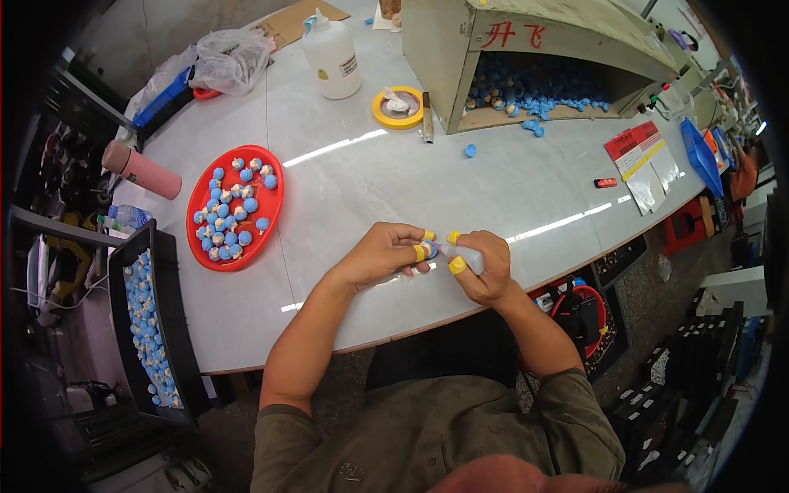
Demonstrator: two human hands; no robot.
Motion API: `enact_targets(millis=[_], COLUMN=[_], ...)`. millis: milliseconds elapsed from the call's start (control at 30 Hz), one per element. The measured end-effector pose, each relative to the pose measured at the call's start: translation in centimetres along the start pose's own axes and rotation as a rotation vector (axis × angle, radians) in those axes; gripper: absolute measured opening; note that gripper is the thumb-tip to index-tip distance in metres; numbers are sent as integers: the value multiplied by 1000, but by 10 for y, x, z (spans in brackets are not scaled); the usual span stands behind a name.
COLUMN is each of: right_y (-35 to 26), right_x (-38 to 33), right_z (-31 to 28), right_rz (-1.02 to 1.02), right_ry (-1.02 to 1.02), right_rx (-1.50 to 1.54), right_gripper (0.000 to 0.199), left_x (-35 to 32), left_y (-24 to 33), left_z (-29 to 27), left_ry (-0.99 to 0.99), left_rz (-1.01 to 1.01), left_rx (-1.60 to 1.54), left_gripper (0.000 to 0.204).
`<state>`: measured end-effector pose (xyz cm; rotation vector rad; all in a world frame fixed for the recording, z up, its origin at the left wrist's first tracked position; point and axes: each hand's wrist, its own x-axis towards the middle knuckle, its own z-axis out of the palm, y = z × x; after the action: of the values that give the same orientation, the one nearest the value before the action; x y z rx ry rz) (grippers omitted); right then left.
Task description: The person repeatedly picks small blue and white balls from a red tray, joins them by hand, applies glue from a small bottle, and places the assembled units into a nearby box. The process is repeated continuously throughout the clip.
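Left hand pinches a small blue piece; right hand grips a small white bottle; beyond them, a red-and-yellow label sheet lies right of the wooden box.

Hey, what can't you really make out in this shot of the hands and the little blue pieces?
Head view:
- Blue piece: mostly covered by the left hand fingers; shape unclear.
- Small bottle: wrapped by the right hand; tip too small.
- Wooden box: shadowed interior, blue pieces blur together.
- Black tray: its far end dark.
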<state>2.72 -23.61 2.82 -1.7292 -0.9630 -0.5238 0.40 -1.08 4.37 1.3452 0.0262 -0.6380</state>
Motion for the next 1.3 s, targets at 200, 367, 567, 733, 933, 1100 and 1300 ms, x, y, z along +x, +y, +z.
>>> enact_targets(millis=[200,367,567,733,933,1100,1300], right_y=[3,-1,-10,-13,-12,-9,-9], right_x=[-2,-3,3,3,2,-3,-1], right_z=[2,1,-1,-3,-1,3,0], right_rz=[-14,-65,-116,-124,-126,-145,-110], right_ry=[-18,-18,-32,-51,-56,-60,-45], right_rx=[-31,-139,-214,-253,-271,-255,-236], right_gripper=[24,24,23,23,25,26,26], left_x=[-2,1,2,1,2,4,3], left_y=[4,-1,1,4,2,-1,1], left_z=[3,2,4,7,6,6,7], left_ry=[26,49,98,131,140,163,162], left_rz=[-16,24,12,5,24,42,36], left_rx=[20,3,-20,-37,-25,-37,-48], left_gripper=[35,35,35,34,31,32,32])
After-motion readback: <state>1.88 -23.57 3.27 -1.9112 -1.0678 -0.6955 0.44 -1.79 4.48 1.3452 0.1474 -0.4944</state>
